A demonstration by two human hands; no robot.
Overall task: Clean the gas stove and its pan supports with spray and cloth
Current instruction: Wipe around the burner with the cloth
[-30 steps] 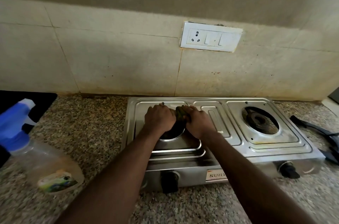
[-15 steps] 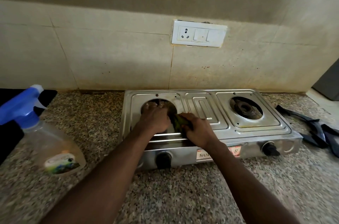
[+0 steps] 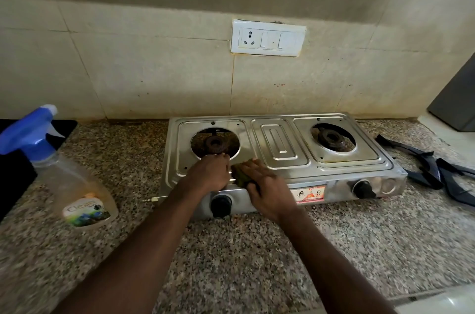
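Note:
A steel two-burner gas stove [image 3: 280,144] stands on the granite counter, both burners bare. My right hand [image 3: 267,185] presses a green cloth [image 3: 240,175] onto the stove's front edge, just right of the left burner [image 3: 214,144]. My left hand [image 3: 209,172] rests fist-like on the stove beside the cloth, in front of that burner; whether it grips part of the cloth is hidden. The black pan supports [image 3: 434,172] lie on the counter to the right of the stove. A clear spray bottle [image 3: 69,180] with a blue trigger head stands at the left.
A tiled wall with a white socket plate [image 3: 267,37] rises behind the stove. A black surface [image 3: 15,159] borders the counter at far left. A grey appliance [image 3: 457,105] stands at the right edge. Two black knobs [image 3: 221,205] face me on the stove front.
Both hands have slid with the cloth from the left burner back toward the stove's front edge. The left burner is now uncovered. The camera has pulled back.

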